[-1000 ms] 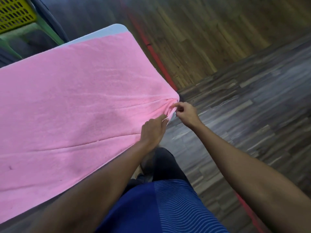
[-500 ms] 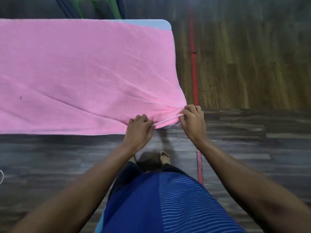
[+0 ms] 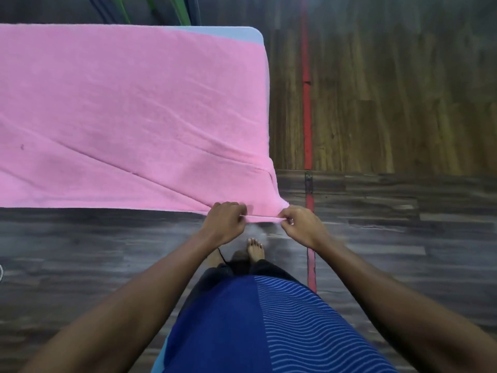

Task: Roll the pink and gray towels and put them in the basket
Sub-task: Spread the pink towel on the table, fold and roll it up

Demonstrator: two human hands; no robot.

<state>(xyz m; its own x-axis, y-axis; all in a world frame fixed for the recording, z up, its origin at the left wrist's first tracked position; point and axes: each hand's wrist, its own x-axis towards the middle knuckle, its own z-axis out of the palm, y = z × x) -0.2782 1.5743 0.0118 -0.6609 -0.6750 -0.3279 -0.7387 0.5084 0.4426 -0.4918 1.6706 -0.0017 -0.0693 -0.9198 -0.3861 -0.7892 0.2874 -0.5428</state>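
A large pink towel (image 3: 129, 111) lies spread flat over the table, with long creases running toward its near right corner. My left hand (image 3: 224, 222) pinches the towel's near edge just left of that corner. My right hand (image 3: 298, 224) pinches the same edge at the corner, a short way to the right. The strip of hem between the two hands is pulled taut off the table's near right corner. No gray towel and no basket are in view.
A pale blue table (image 3: 236, 33) shows bare only at its far right corner. Green chair legs (image 3: 158, 9) stand behind it. Wood floor with a red tape line (image 3: 306, 103) runs along the right. My bare foot (image 3: 255, 249) is below the hands.
The view has swung round, so the table's near edge now runs level. My hands have spread apart along the hem and drawn it tight between them.
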